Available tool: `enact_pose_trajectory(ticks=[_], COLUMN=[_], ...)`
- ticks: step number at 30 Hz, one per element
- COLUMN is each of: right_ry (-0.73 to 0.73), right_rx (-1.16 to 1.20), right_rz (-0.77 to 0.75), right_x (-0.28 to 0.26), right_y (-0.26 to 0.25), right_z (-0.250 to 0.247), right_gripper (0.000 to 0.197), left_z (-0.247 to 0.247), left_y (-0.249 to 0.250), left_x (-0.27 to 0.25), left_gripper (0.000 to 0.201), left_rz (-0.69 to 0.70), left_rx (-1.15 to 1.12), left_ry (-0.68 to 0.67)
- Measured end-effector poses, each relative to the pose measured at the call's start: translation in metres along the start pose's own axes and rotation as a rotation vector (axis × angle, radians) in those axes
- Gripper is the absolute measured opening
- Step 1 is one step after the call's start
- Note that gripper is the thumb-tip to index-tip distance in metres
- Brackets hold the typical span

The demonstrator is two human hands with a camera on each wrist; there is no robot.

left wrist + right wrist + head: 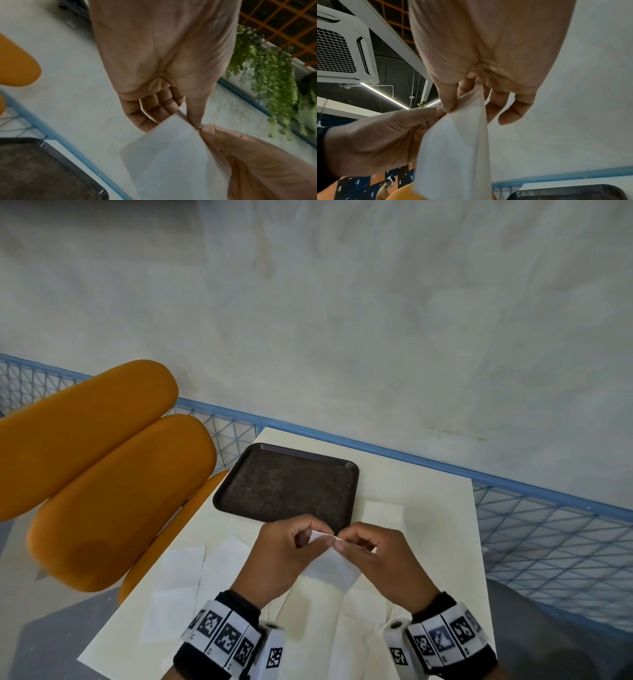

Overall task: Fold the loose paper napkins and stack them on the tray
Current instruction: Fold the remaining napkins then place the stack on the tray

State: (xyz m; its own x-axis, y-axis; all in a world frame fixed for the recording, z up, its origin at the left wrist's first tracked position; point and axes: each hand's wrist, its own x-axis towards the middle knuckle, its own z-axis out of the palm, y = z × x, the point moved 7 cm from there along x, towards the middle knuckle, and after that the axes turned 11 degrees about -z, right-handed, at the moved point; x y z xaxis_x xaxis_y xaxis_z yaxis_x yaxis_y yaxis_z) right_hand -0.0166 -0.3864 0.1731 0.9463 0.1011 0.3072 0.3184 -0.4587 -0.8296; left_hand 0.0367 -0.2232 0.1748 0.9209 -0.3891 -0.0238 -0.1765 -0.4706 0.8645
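Both hands hold one white paper napkin (330, 566) above the cream table (428, 498), just in front of the dark tray (287, 484). My left hand (291, 553) pinches its top edge with thumb and forefinger; my right hand (370, 556) pinches the same edge right beside it. The napkin (164, 159) hangs down from the two pinches, and in the right wrist view the napkin (453, 148) drapes with a fold line down it. The tray has nothing on it. Several loose napkins (178, 583) lie flat on the table at the left, and another napkin (382, 513) lies right of the tray.
An orange padded chair (102, 467) stands close to the table's left side. A blue wire-mesh railing (548, 529) runs behind and right of the table. More white paper (359, 628) lies near the table's front edge between my wrists.
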Motion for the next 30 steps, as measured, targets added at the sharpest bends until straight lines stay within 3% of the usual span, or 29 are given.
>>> enact_pose_trajectory(ticks=[5, 9, 13, 17, 25, 30], right_ry=[0.123, 0.285, 0.391, 0.505, 0.497, 0.518], right_rx=[0.018, 0.149, 0.084, -0.033, -0.308, -0.250], right_rz=[0.032, 0.113, 0.190, 0.205, -0.021, 0.133], right_x=[-0.001, -0.009, -0.015, -0.015, -0.014, -0.018], right_y=[0.010, 0.018, 0.024, 0.024, 0.018, 0.046], right_z=[-0.022, -0.019, -0.003, 0.001, 0.004, 0.004], right_gripper=[0.015, 0.012, 0.037, 0.044, 0.031, 0.034], left_z=[-0.009, -0.003, 0.016, 0.047, 0.051, 0.044], left_y=[-0.012, -0.012, -0.018, -0.032, -0.048, -0.028], left_x=[0.006, 0.007, 0.005, -0.003, 0.002, 0.001], left_gripper=[0.006, 0.012, 0.009, 0.033, 0.043, 0.037], left_rz=[-0.101, -0.181, -0.306, -0.484, -0.383, -0.180], left_rx=[-0.151, -0.284, -0.483, -0.566, -0.266, -0.166], left_ry=[0.039, 0.036, 0.072, 0.090, 0.275, 0.340])
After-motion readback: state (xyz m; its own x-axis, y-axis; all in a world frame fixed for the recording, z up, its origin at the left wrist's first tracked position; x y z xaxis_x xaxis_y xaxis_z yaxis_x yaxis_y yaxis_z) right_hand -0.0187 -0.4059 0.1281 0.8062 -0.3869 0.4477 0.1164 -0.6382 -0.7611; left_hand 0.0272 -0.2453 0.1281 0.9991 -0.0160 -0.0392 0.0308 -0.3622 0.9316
